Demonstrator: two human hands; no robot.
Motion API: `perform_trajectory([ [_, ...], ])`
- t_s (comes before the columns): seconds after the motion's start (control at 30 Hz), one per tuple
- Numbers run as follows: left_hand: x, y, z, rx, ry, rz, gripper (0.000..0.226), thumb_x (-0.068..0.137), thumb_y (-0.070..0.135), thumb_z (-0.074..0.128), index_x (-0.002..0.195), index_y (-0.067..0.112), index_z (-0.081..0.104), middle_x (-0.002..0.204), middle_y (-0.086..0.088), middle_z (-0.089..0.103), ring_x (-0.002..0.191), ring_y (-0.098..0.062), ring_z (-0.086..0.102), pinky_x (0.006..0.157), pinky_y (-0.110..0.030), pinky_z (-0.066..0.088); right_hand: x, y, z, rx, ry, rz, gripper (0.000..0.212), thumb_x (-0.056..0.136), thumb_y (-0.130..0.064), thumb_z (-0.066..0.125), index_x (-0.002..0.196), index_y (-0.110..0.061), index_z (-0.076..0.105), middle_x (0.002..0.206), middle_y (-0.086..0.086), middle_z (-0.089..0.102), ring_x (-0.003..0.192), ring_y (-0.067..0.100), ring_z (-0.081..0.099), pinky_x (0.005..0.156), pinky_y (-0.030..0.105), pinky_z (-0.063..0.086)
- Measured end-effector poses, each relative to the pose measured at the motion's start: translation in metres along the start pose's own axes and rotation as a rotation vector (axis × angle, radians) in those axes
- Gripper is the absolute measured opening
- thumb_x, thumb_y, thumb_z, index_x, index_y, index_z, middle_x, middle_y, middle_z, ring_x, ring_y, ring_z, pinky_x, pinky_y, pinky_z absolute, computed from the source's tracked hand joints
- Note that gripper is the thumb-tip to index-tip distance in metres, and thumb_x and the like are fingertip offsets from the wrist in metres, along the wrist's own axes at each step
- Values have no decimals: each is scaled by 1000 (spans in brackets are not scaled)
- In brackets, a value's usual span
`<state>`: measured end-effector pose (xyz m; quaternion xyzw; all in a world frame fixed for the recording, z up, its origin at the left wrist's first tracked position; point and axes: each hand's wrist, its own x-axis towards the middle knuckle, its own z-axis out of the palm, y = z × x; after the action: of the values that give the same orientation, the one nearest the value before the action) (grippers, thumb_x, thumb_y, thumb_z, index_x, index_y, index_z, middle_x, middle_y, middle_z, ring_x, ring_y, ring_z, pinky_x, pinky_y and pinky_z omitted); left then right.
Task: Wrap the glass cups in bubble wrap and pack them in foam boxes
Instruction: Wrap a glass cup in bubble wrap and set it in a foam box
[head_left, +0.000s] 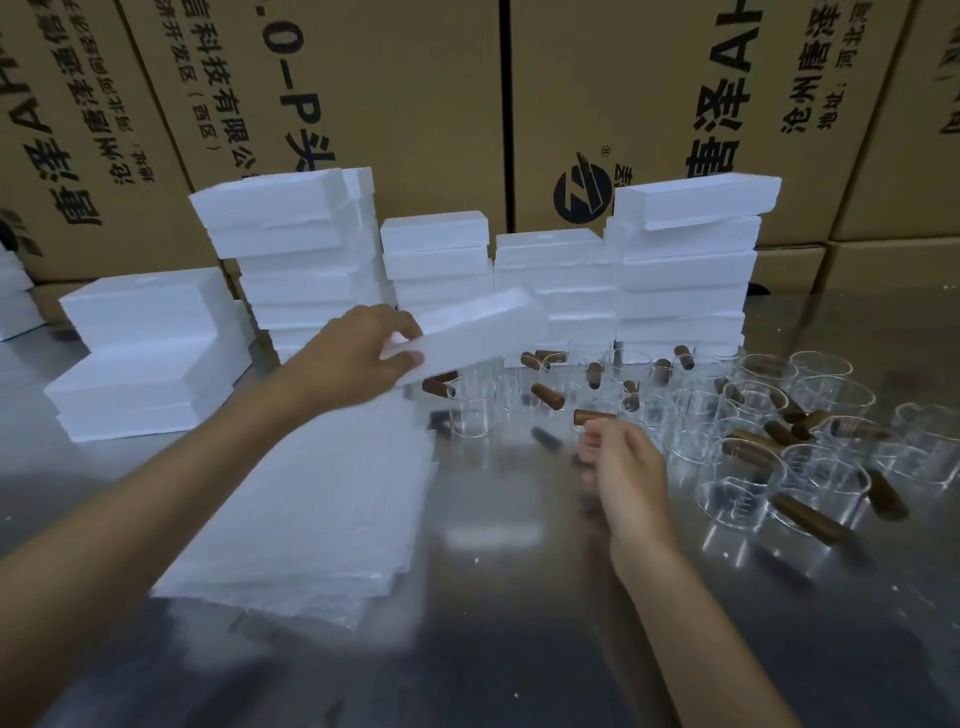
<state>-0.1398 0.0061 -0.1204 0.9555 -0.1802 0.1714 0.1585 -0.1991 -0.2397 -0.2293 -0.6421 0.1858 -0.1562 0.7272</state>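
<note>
While the left hand (358, 358) clamps 1 end of a white foam box (478, 332), holding it tilted above the steel table (519, 597), the right hand (621, 467) pinches the brown handle (592, 417) of a glass cup; blur hides that cup's body. Beside the held box, toward the right hand, glass cups (753, 457) with brown handles crowd the table. A stack of bubble wrap sheets (311, 509) lies under the left forearm. Behind the held box stand stacked foam boxes (680, 280), with printed cardboard cartons (415, 104) beyond them.
</note>
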Motion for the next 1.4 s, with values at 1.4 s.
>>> perform_trajectory([
  [1.4, -76, -19, 9, -296, -201, -402, 19, 90, 30, 71, 76, 17, 70, 73, 8, 61, 66, -8, 54, 57, -20, 37, 22, -35, 14, -1550, 11, -322, 26, 101, -32, 41, 120, -19, 55, 103, 4, 69, 101, 25, 63, 94, 36, 34],
])
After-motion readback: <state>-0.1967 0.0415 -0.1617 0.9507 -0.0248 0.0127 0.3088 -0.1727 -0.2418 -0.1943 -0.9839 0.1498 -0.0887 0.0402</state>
